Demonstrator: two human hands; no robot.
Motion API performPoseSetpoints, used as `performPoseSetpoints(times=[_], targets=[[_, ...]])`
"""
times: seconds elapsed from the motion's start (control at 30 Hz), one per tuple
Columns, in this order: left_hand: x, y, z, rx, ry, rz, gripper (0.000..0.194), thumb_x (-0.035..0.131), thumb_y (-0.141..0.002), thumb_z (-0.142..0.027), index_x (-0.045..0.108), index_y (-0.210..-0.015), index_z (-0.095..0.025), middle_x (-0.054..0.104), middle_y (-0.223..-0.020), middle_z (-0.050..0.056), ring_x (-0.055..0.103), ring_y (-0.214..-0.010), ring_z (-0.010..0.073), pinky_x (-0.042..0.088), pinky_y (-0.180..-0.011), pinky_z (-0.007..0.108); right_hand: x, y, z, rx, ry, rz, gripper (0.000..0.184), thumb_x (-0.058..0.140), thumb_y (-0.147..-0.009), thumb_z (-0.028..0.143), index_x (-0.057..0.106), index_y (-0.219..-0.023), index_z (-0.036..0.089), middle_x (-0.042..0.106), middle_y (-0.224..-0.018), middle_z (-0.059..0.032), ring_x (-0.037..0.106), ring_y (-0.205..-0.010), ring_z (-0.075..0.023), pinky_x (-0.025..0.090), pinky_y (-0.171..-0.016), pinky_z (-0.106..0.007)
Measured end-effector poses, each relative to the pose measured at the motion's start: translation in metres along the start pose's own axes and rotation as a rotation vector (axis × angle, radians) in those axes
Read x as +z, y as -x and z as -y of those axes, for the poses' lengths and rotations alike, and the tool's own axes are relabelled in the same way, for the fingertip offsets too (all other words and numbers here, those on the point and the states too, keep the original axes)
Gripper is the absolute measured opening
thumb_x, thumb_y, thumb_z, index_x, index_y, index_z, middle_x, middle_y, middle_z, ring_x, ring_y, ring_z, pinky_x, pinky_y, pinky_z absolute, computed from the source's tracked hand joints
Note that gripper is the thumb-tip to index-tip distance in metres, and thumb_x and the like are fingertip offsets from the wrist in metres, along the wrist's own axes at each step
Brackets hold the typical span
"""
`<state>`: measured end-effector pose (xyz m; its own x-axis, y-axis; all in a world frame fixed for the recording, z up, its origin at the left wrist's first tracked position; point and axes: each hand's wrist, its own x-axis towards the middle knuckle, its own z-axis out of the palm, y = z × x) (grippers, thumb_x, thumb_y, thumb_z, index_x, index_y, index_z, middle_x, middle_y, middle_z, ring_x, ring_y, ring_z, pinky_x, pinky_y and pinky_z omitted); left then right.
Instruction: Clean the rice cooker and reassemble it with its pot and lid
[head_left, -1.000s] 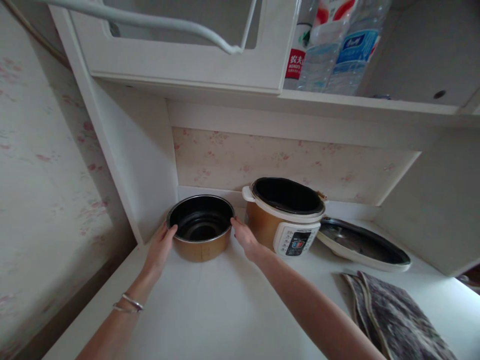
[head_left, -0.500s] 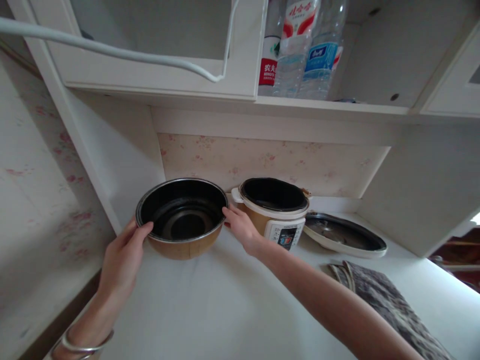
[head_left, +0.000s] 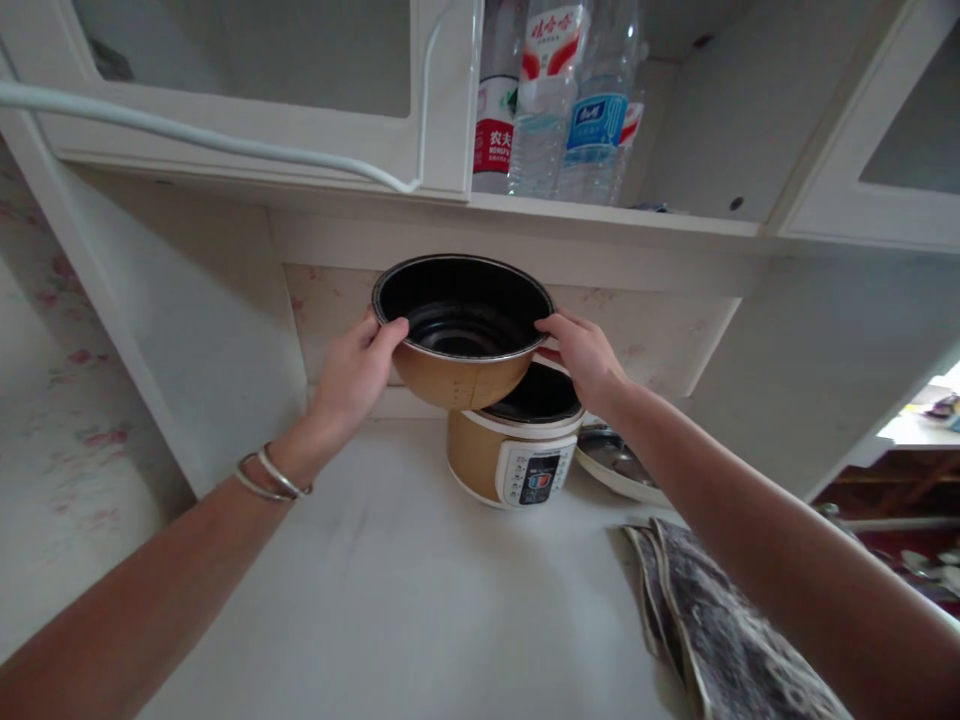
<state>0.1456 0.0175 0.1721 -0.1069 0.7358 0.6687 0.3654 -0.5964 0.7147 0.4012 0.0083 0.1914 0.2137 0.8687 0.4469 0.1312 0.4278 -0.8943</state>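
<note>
Both hands hold a gold inner pot (head_left: pixel 465 370) with a black non-stick inside, raised in the air just above the open rice cooker (head_left: pixel 506 455). My left hand (head_left: pixel 356 370) grips the pot's left rim, thumb over the edge. My right hand (head_left: pixel 585 355) grips the right rim the same way. The cooker is gold and white with a small control panel on its front, and stands on the white counter (head_left: pixel 390 590) against the back wall. Its cavity is partly hidden by the pot.
The cooker's lid (head_left: pixel 615 460) lies upside down right of the cooker. A folded patterned cloth (head_left: pixel 720 630) lies at the counter's front right. Water bottles (head_left: pixel 570 100) stand on the shelf above. A white cable (head_left: pixel 187 135) runs across the cabinet front. A cabinet side wall closes the left.
The pot was lifted off the counter at the left and carried up and to the right, and it now hangs over the cooker. Both hands kept their grip on the rim.
</note>
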Motion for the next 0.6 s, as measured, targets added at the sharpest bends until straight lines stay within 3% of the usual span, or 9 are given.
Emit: performPoseSetpoints(times=[0.17,0.27,0.43,0.6], targets=[[0.059,-0.006,0.003,-0.019,0.182,0.079,0.032,0.051,-0.086,-0.045,0.069,-0.091,-0.018,0.070,-0.094,0.004,0.060,-0.094,0.0211,0.045,-0.082,0.031,-0.043,-0.017,-0.013,0.079,0.027,-0.101,0.018,0.061,-0.069,0.030,0.069,-0.082,0.020,0.068,-0.097,-0.0012,0.058,-0.099,-0.0193,0.053,-0.084,-0.034],[0.085,-0.003,0.004,-0.040,0.219,0.105,0.033,0.050,-0.087,-0.043,0.069,-0.097,-0.019,0.071,-0.100,0.004,0.061,-0.098,0.0210,0.044,-0.086,0.031,-0.062,-0.025,-0.024,0.113,0.048,-0.138,0.017,0.061,-0.068,0.030,0.069,-0.080,0.019,0.068,-0.096,-0.0022,0.058,-0.098,-0.0194,0.054,-0.081,-0.032],[0.110,-0.005,0.005,-0.076,0.132,0.144,0.032,0.049,-0.087,-0.042,0.069,-0.094,-0.018,0.072,-0.100,0.005,0.062,-0.097,0.0220,0.044,-0.087,0.032,-0.082,-0.038,-0.045,0.161,0.108,-0.177,0.019,0.060,-0.069,0.030,0.069,-0.082,0.019,0.068,-0.096,-0.0034,0.059,-0.095,-0.0192,0.055,-0.075,-0.030],[0.124,0.002,0.027,-0.121,0.005,0.216,0.033,0.048,-0.087,-0.042,0.070,-0.090,-0.018,0.073,-0.096,0.006,0.064,-0.092,0.0234,0.045,-0.086,0.033,-0.095,-0.044,-0.078,0.242,0.232,-0.171,0.026,0.059,-0.070,0.034,0.070,-0.088,0.019,0.068,-0.098,-0.0044,0.059,-0.091,-0.0194,0.051,-0.072,-0.029]])
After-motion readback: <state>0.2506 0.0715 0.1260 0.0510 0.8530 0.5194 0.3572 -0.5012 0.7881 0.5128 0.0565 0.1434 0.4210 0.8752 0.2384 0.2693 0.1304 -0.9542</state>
